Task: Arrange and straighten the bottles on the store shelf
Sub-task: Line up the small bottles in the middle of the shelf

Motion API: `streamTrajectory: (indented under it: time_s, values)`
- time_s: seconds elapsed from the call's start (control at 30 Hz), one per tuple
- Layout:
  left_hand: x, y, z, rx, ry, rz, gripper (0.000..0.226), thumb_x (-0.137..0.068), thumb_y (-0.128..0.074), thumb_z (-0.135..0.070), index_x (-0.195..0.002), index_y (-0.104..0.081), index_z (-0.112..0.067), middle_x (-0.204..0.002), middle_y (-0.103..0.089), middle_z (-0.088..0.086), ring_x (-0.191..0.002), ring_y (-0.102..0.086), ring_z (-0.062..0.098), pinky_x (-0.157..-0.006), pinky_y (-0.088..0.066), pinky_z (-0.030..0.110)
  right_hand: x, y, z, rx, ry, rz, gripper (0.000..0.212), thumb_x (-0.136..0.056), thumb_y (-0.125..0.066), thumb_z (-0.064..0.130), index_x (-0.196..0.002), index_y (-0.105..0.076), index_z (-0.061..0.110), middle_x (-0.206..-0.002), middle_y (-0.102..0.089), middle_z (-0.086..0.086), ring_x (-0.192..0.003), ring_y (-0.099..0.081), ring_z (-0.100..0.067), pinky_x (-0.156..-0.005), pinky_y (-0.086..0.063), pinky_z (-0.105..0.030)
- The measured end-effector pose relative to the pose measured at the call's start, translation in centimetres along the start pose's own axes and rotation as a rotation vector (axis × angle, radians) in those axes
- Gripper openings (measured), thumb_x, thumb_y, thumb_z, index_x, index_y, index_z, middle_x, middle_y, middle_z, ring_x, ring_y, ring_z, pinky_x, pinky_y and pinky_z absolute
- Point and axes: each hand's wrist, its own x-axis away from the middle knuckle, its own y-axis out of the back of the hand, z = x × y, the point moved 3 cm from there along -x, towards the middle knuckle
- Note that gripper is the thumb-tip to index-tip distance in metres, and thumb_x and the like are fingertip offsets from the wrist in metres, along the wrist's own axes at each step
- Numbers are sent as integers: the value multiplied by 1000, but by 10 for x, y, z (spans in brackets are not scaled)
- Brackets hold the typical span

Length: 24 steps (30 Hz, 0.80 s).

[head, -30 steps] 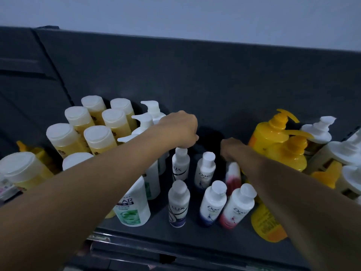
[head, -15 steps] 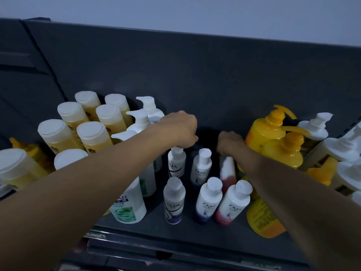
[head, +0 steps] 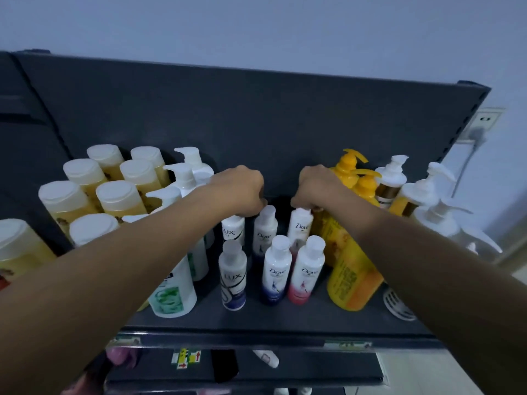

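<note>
Front row: three small bottles are being shown standing upright near the shelf [head: 285,320] edge, a Lux bottle [head: 232,277], a blue Dove bottle [head: 276,270] and a pink Dove bottle [head: 306,270], the two Doves pretty much touching.
Back row: three more small ones are being kept right behind those, a rear Lux bottle [head: 233,230], a rear Dove bottle [head: 265,229] and a right rear Dove bottle [head: 299,228].
Left hand [head: 238,191]: fingers are being curled down tight over the rear Lux bottle's cap, which is hidden underneath.
Right hand [head: 315,186]: fingers are being closed on the right rear Dove bottle's cap.
Sides: yellow capped bottles [head: 119,195] are being crowded on the left, yellow pump bottles [head: 353,178] and white pump bottles [head: 427,195] on the right.
</note>
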Motion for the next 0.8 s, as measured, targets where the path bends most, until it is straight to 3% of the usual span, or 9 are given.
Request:
streamTrajectory:
  time_s: [0.17,0.33,0.6,0.8]
  values:
    - [9,4,-3,-11,-13,-38,24,-93,-59,-39,-98,-73,-21,-98,-68,3,-86,-67,26,-70,-57,35,23,-1,0,9,30,-104,39,-82,-76,34,-67,-46,15,-70,-49,-3,-80,-58,-25,-61,-46,-32]
    - [16,5,2,-44,13,-72,22,-93,-59,-36,-97,-71,-18,-93,-68,3,-82,-67,25,-59,-49,29,36,-2,1,38,55,-144,32,-86,-76,33,-77,-52,13,-70,-46,-2,-79,-55,-23,-59,-43,-31]
    - [29,9,21,-19,48,-113,24,-95,-58,-39,-96,-73,-21,-93,-70,1,-85,-67,24,-67,-56,33,40,1,-6,15,71,-114,52,-92,-66,53,-68,-42,14,-70,-49,-3,-76,-57,-22,-49,-34,-27]
    - [50,27,33,29,26,-140,21,-95,-59,-40,-102,-72,-25,-98,-70,-3,-86,-67,21,-73,-59,37,61,42,10,-4,193,-330,50,-97,-58,50,-67,-42,14,-67,-47,-2,-74,-60,-27,-59,-44,-34]
